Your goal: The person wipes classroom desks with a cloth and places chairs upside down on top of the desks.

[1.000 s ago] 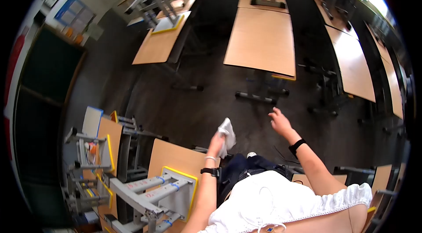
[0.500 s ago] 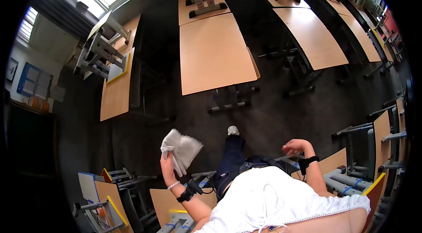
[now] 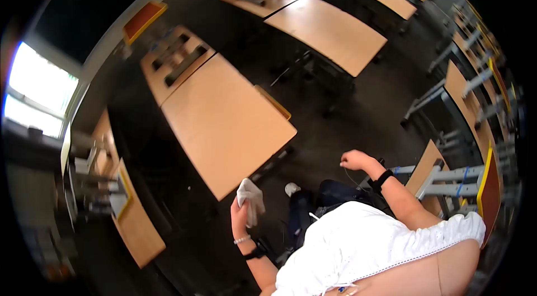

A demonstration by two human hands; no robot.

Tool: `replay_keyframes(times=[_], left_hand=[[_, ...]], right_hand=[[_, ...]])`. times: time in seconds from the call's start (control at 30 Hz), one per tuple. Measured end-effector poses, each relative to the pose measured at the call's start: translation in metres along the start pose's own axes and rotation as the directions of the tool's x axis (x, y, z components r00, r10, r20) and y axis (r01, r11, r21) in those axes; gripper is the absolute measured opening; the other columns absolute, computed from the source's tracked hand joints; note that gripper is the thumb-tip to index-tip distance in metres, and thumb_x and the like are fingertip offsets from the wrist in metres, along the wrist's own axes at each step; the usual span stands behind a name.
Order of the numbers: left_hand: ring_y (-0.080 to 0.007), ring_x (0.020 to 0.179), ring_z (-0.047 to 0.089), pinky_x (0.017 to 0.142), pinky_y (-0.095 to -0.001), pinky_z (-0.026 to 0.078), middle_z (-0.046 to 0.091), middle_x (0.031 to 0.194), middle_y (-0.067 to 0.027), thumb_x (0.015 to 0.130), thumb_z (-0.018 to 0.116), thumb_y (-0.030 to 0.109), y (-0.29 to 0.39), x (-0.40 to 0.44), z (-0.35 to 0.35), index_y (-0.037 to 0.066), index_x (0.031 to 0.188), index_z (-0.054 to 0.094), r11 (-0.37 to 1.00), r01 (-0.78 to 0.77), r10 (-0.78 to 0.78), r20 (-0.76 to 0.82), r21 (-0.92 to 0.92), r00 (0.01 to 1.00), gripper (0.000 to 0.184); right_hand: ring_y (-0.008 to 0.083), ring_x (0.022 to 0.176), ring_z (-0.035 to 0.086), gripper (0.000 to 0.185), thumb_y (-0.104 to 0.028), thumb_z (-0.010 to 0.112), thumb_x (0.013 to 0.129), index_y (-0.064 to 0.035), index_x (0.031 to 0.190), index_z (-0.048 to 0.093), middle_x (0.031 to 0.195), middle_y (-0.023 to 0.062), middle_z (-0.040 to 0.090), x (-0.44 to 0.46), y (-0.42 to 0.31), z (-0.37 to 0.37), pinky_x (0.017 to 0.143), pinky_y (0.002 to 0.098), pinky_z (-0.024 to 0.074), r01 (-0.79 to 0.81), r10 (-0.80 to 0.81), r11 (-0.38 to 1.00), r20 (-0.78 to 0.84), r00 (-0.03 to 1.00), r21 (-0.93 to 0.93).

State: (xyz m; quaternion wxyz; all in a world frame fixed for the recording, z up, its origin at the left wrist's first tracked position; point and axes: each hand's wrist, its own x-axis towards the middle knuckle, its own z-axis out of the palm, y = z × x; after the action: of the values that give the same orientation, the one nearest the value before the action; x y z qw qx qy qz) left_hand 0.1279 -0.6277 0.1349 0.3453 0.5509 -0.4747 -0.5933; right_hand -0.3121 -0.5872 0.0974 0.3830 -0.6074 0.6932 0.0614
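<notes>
A crumpled white cloth (image 3: 250, 198) is gripped in my left hand (image 3: 239, 215), its loose end hanging down past the fingers. That hand is just off the near corner of a light wood desk (image 3: 226, 128), with the cloth overlapping the desk's edge in view. My right hand (image 3: 359, 160) is in the air ahead of my body, fingers loosely curled, and no object shows in it. A thin dark cord passes close beneath its fingertips toward the wrist. Both wrists wear black bands.
Another desk (image 3: 330, 30) stands across a dark aisle. Upturned chairs rest on desks at the left and far end, one with a yellow-edged seat (image 3: 144, 21). Close on my right are chair legs (image 3: 456, 176) and a brown chair panel with yellow edging (image 3: 490, 198).
My view has swung, so the desks now run diagonally and the middle desk is closer to the cloth. My left hand still holds the cloth; my right fingers look more curled.
</notes>
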Motion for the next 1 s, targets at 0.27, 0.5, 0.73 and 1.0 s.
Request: replay_keyframes(times=[0.27, 0.5, 0.73, 1.0], left_hand=[[-0.0131, 0.082, 0.054, 0.073, -0.0275, 0.043, 0.059, 0.087, -0.0029, 0.081, 0.051, 0.005, 0.122, 0.096, 0.150, 0.001, 0.105, 0.055, 0.731, -0.355, -0.003, 0.522, 0.583, 0.853, 0.025], [-0.0114, 0.086, 0.053, 0.076, -0.0256, 0.043, 0.060, 0.091, -0.0058, 0.082, 0.050, 0.002, 0.150, 0.163, 0.295, 0.002, 0.114, 0.051, 0.955, -0.265, 0.073, 0.756, 0.136, 0.651, 0.032], [-0.0345, 0.071, 0.059, 0.060, -0.0380, 0.047, 0.061, 0.083, -0.0174, 0.075, 0.059, 0.010, 0.191, 0.166, 0.505, 0.017, 0.122, 0.048, 0.197, -0.955, 0.207, 0.943, 0.221, 0.261, 0.050], [-0.0169, 0.074, 0.058, 0.069, -0.0247, 0.045, 0.060, 0.085, -0.0125, 0.066, 0.060, -0.003, 0.215, 0.103, 0.677, 0.001, 0.105, 0.055, 0.748, -0.657, -0.123, 0.953, -0.094, -0.277, 0.040]], right_hand=[[0.0280, 0.092, 0.058, 0.029, -0.032, 0.053, 0.077, -0.0100, 0.091, 0.064, 0.093, 0.0099, 0.063, -0.050, 0.025, -0.012, 0.077, 0.0416, 0.0459, -0.218, 0.258, 0.956, -0.207, 0.944, 0.197], [0.0284, 0.093, 0.058, 0.030, -0.031, 0.052, 0.078, -0.0093, 0.094, 0.064, 0.096, 0.0104, 0.062, -0.094, 0.121, 0.003, 0.078, 0.0416, 0.0460, -0.486, 0.559, 0.768, -0.066, 0.826, 0.416], [0.0309, 0.093, 0.057, 0.034, -0.032, 0.056, 0.078, -0.0060, 0.099, 0.061, 0.094, 0.0134, 0.062, -0.134, 0.224, -0.015, 0.078, 0.0404, 0.0455, -0.417, 0.710, 0.577, -0.178, 0.682, 0.702], [0.0196, 0.088, 0.059, 0.047, -0.026, 0.055, 0.085, -0.0039, 0.124, 0.041, 0.111, 0.0120, 0.057, -0.204, 0.286, -0.101, 0.080, 0.0295, 0.0444, 0.256, 0.899, 0.335, -0.389, 0.203, 0.907]])
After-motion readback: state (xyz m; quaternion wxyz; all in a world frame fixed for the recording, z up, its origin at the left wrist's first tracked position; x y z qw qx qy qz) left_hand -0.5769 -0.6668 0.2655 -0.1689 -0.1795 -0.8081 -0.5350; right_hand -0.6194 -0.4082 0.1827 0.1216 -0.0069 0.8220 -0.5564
